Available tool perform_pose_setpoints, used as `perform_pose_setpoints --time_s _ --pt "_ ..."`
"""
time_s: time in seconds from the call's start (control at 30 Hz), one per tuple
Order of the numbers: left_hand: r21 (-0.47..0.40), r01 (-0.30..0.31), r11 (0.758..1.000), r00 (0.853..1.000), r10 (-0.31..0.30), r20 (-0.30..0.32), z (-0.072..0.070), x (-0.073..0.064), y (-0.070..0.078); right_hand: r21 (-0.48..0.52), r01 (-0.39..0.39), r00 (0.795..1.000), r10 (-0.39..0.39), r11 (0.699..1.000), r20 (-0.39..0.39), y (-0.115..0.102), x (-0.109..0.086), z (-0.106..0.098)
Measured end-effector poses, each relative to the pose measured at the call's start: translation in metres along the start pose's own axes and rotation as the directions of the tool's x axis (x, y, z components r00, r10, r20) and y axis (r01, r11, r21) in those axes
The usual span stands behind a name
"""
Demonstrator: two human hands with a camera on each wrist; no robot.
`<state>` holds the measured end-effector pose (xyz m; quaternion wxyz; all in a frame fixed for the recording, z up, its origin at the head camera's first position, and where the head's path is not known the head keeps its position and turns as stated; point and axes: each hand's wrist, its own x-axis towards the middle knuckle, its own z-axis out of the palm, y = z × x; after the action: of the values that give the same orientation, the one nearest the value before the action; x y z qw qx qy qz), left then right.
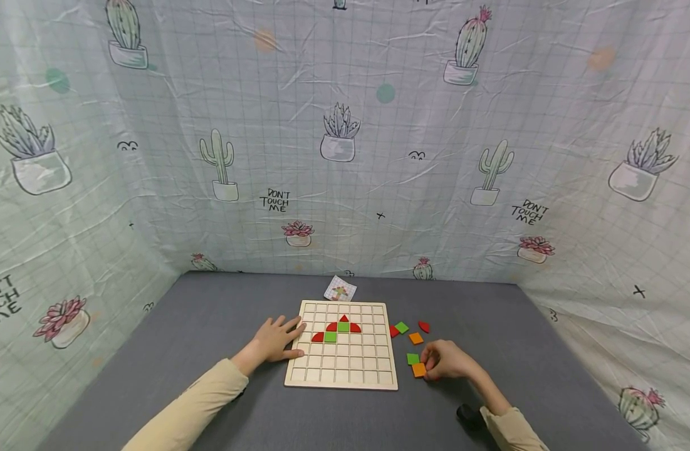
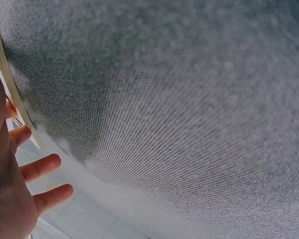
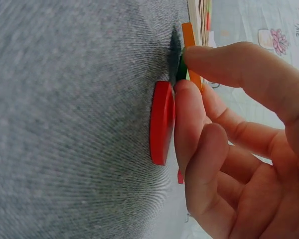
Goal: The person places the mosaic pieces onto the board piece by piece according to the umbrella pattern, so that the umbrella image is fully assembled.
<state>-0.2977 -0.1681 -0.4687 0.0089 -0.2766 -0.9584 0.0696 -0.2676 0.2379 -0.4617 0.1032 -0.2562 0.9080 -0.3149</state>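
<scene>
Pale wooden grid board [image 1: 345,379] lies flat on the dark grey cloth-like tabletop [image 1: 232,319], at the lower middle of the head view. Our left hand [image 1: 273,340] spreads across its left edge, fingers apart and straight, clasping nothing; we judge that it rests there to keep the board from sliding. In the left wrist view, at the lower left, two of its fingertips reach past the board's edge and touch nothing.

Near the upper middle of the board we see three red quarter-round pieces [image 1: 318,337], two flat green square tiles [image 1: 343,327] and one small red triangular piece [image 1: 344,318], each in its own cell, where the marked lines probably help us align them. Just beyond the far edge sits a white card with a small coloured design [image 1: 340,289], likely set there so that we can look at it uncovered.

Our right hand [image 1: 447,360], at the lower right, pinches an orange square tile [image 1: 419,370] between thumb and fingertips, gripping near the edge, presumably to leave its face free. Whether it is fully off the cloth we cannot tell. Just beside those fingers a thick red curved piece [image 3: 162,129] lies on the tabletop. Other loose tiles [image 1: 415,338] lie right of the board, within easy reach.
</scene>
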Motion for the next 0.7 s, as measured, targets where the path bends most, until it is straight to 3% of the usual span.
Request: perform_pose_setpoints --time_s 0.3,0.7 --pt "-0.005 0.01 1.0 1.0 -0.01 0.0 0.006 0.004 -0.002 0.045 -0.003 1.0 0.004 0.999 -0.025 -0.002 0.002 0.0" --pt "0.018 0.015 1.0 1.0 -0.015 0.002 0.008 0.006 -0.003 0.125 -0.078 0.987 0.094 0.989 -0.127 -0.008 0.021 0.012"
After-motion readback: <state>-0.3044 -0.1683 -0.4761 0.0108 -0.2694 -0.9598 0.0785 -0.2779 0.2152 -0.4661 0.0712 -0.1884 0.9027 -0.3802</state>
